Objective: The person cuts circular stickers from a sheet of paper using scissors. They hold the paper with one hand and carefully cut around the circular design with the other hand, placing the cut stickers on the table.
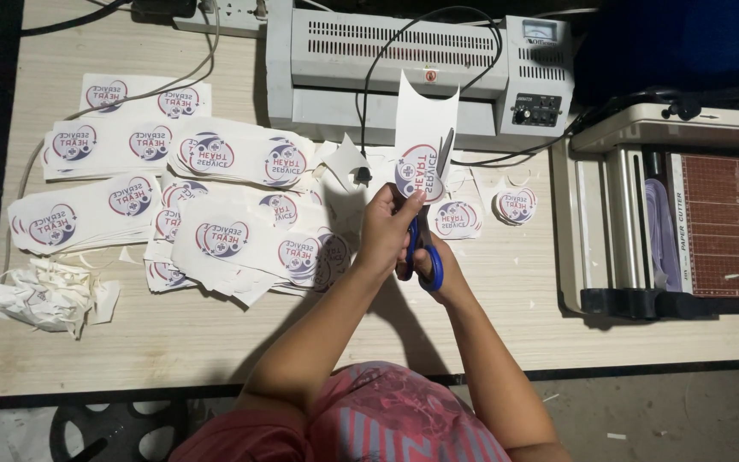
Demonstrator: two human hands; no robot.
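Pale wooden table (215, 342) carries printed sheets (224, 154), paper scraps (40, 295), laminator (421, 68), paper cutter (686, 214)

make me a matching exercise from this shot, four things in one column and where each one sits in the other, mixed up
Things:
1. scissors
2. laminator
3. paper cutter
4. crumpled paper scraps

Places:
A. far left of the table
B. right end of the table
C. back of the table, centre
D. in the right hand, cutting the printed sheet that the left hand holds

Pairs: 1-D, 2-C, 3-B, 4-A
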